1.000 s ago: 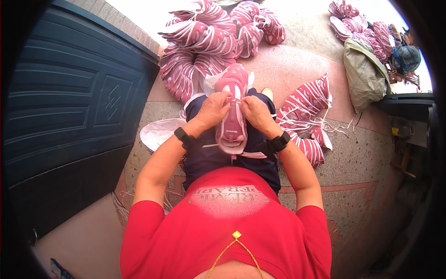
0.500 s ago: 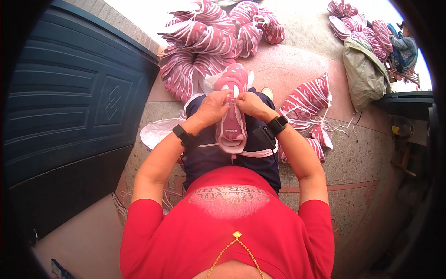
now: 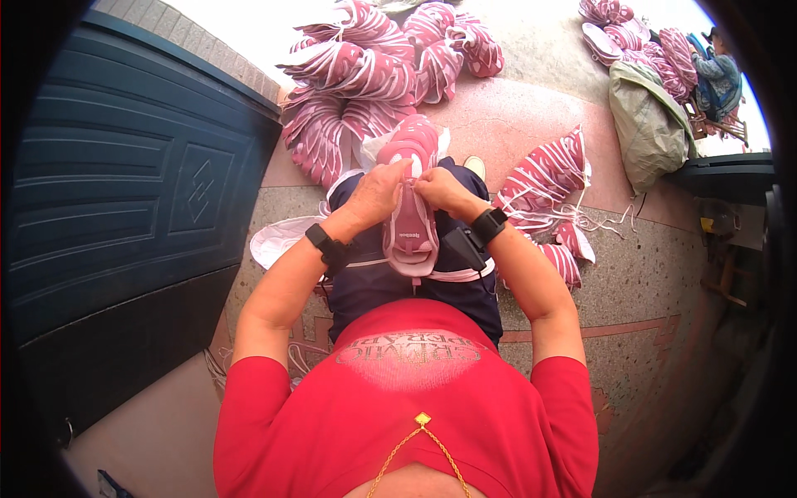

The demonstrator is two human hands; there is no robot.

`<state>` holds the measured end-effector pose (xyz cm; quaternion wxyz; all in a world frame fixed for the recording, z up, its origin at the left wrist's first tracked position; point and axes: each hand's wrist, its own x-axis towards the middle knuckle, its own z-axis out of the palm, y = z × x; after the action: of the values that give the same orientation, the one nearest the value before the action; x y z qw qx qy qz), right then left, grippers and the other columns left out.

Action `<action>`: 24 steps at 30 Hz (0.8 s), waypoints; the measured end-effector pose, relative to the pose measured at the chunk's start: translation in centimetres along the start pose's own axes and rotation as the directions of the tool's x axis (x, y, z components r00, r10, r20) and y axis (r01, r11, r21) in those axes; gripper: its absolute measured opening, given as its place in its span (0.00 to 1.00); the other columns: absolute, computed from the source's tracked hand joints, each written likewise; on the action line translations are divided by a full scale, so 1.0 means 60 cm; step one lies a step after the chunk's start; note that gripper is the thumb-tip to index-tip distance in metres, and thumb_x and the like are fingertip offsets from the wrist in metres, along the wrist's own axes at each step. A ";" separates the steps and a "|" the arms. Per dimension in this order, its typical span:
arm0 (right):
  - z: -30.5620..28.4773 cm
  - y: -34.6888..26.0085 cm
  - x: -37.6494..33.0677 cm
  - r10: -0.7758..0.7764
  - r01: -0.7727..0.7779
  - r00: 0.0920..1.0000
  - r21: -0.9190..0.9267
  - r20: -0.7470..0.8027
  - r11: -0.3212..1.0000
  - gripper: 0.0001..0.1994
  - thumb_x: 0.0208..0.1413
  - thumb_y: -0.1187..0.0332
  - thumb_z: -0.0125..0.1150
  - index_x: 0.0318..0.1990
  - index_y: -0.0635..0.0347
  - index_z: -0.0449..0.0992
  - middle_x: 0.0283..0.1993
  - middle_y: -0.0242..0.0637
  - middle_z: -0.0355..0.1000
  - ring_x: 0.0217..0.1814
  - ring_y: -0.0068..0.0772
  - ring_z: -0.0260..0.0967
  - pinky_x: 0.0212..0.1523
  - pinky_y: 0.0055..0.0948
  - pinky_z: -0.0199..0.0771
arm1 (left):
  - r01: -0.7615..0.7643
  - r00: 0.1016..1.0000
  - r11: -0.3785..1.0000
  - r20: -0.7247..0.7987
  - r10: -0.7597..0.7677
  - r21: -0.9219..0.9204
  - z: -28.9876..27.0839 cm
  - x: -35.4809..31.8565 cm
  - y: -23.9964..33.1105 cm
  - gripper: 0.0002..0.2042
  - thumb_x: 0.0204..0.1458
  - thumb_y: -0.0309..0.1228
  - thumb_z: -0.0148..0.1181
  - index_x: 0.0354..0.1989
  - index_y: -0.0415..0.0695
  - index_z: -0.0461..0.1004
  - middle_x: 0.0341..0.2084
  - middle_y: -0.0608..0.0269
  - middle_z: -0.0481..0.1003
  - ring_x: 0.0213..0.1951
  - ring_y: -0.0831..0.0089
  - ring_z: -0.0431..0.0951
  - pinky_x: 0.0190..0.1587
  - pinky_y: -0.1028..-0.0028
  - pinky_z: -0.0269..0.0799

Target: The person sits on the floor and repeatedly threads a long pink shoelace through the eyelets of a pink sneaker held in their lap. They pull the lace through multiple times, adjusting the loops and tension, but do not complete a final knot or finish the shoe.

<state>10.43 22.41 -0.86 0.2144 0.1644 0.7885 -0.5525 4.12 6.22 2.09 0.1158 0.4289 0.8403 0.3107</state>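
Observation:
A pink and white shoe upper (image 3: 412, 236) lies lengthwise over my lap, its toe end pointing away from me. My left hand (image 3: 382, 192) is closed in a pinch at the left edge of its lacing opening. Opposite it, my right hand (image 3: 448, 191) pinches the right edge, the fingertips of both hands close together. Any lace between the fingers is too small to make out. Beyond the hands, a stack of similar uppers (image 3: 407, 137) touches the far end of this one.
Large bundles of pink uppers (image 3: 353, 75) lie on the floor ahead. More uppers (image 3: 544, 170) with loose white laces lie to the right. A dark blue door (image 3: 108, 158) stands at the left. At far right are a greenish sack (image 3: 647, 124) and a seated person (image 3: 721, 79).
Both hands have stayed at the lacing opening, with only a slight shift of the fingers; the right hand sits a little closer to the left. The view has shifted slightly.

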 end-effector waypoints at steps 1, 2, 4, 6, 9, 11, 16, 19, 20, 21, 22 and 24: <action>-0.002 0.003 -0.001 0.008 -0.012 1.000 0.129 0.028 0.992 0.14 0.53 0.65 0.50 0.26 0.69 0.73 0.21 0.52 0.70 0.24 0.40 0.70 0.30 0.37 0.69 | 0.001 1.000 1.000 0.002 -0.001 0.001 0.001 0.000 -0.002 0.21 0.45 0.18 0.52 0.51 0.40 0.67 0.30 0.48 0.74 0.35 0.52 0.75 0.40 0.62 0.70; -0.002 0.006 -0.003 0.051 -0.060 0.998 0.228 0.046 0.972 0.14 0.53 0.66 0.50 0.26 0.70 0.73 0.20 0.51 0.70 0.23 0.38 0.70 0.29 0.36 0.68 | -0.005 1.000 1.000 -0.011 0.006 0.005 0.001 0.001 -0.004 0.21 0.45 0.18 0.52 0.51 0.40 0.67 0.30 0.48 0.74 0.35 0.52 0.75 0.40 0.62 0.70; 0.001 0.013 -0.008 -0.148 0.148 0.983 -0.003 -0.113 0.989 0.14 0.51 0.65 0.49 0.26 0.70 0.74 0.25 0.57 0.70 0.30 0.52 0.70 0.34 0.44 0.69 | -0.021 1.000 0.999 -0.015 0.020 -0.030 0.003 0.002 -0.006 0.20 0.45 0.18 0.52 0.51 0.40 0.67 0.30 0.48 0.74 0.35 0.52 0.75 0.40 0.62 0.70; 0.004 0.017 -0.012 -0.233 0.199 0.953 -0.182 -0.191 0.963 0.14 0.51 0.65 0.48 0.27 0.70 0.74 0.28 0.61 0.70 0.36 0.60 0.70 0.39 0.48 0.69 | -0.016 1.000 0.999 -0.013 0.015 -0.052 0.004 0.002 -0.008 0.20 0.46 0.18 0.52 0.51 0.40 0.67 0.30 0.48 0.74 0.35 0.52 0.75 0.40 0.62 0.70; 0.007 0.019 -0.015 -0.236 0.193 0.948 -0.206 -0.213 0.959 0.14 0.52 0.64 0.48 0.28 0.69 0.74 0.29 0.60 0.71 0.37 0.60 0.70 0.39 0.48 0.69 | 0.012 1.000 0.998 0.006 -0.012 -0.056 0.006 0.002 -0.010 0.20 0.46 0.19 0.52 0.51 0.39 0.67 0.30 0.48 0.75 0.35 0.52 0.75 0.40 0.62 0.70; 0.008 0.016 -0.016 -0.250 0.195 0.943 -0.241 -0.222 0.951 0.14 0.52 0.64 0.49 0.29 0.69 0.74 0.29 0.60 0.71 0.37 0.59 0.71 0.39 0.48 0.70 | 0.006 1.000 0.999 -0.001 -0.006 -0.051 0.007 0.001 -0.010 0.20 0.46 0.19 0.53 0.51 0.39 0.67 0.30 0.49 0.75 0.35 0.52 0.75 0.40 0.62 0.70; 0.023 0.008 -0.014 -0.260 0.142 0.925 -0.382 -0.277 0.913 0.14 0.52 0.64 0.50 0.29 0.69 0.75 0.29 0.58 0.72 0.36 0.56 0.72 0.38 0.47 0.70 | 0.000 1.000 0.999 0.004 0.000 -0.052 0.008 0.000 -0.010 0.20 0.46 0.19 0.52 0.51 0.38 0.67 0.30 0.49 0.75 0.35 0.52 0.75 0.40 0.62 0.70; 0.026 0.008 -0.007 -0.180 0.108 0.953 -0.281 -0.243 0.954 0.14 0.53 0.64 0.51 0.29 0.69 0.75 0.25 0.50 0.73 0.32 0.47 0.72 0.35 0.41 0.71 | 0.005 1.000 0.999 -0.004 -0.005 -0.042 0.006 -0.001 -0.010 0.20 0.46 0.18 0.52 0.52 0.38 0.66 0.30 0.49 0.75 0.35 0.52 0.75 0.40 0.61 0.70; 0.024 0.010 -0.004 -0.108 0.086 0.978 -0.128 -0.176 0.988 0.14 0.54 0.65 0.52 0.29 0.69 0.75 0.24 0.45 0.73 0.29 0.41 0.72 0.33 0.36 0.71 | 0.022 1.000 0.999 0.017 -0.021 -0.034 0.005 -0.001 -0.010 0.20 0.46 0.18 0.52 0.52 0.38 0.66 0.30 0.49 0.75 0.35 0.52 0.75 0.40 0.61 0.70; 0.021 0.012 0.000 -0.065 0.068 0.991 0.023 -0.114 0.997 0.14 0.56 0.65 0.52 0.29 0.69 0.75 0.22 0.39 0.73 0.26 0.34 0.71 0.30 0.32 0.71 | 0.020 1.000 0.998 0.006 -0.020 -0.064 0.003 -0.001 -0.011 0.20 0.47 0.18 0.52 0.52 0.38 0.66 0.30 0.49 0.75 0.35 0.52 0.75 0.40 0.61 0.70; 0.017 0.016 -0.002 -0.041 0.048 0.998 0.140 -0.055 0.989 0.13 0.56 0.66 0.54 0.30 0.69 0.76 0.22 0.36 0.72 0.26 0.29 0.70 0.30 0.29 0.70 | 0.028 1.000 0.995 0.011 -0.027 -0.093 0.001 -0.001 -0.011 0.20 0.47 0.18 0.52 0.52 0.38 0.66 0.30 0.49 0.75 0.36 0.52 0.75 0.41 0.61 0.70; 0.010 0.025 -0.006 -0.019 0.019 1.000 0.331 -0.004 0.944 0.11 0.55 0.67 0.57 0.32 0.68 0.77 0.23 0.29 0.71 0.28 0.21 0.69 0.30 0.23 0.70 | 0.031 0.999 0.991 0.017 -0.029 -0.128 -0.002 0.001 -0.013 0.20 0.47 0.19 0.52 0.52 0.38 0.66 0.30 0.49 0.75 0.36 0.52 0.75 0.41 0.62 0.70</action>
<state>11.56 22.32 -2.08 0.1780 0.1908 0.6864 -0.6788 3.55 5.87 1.71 0.1541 0.4101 0.8242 0.3588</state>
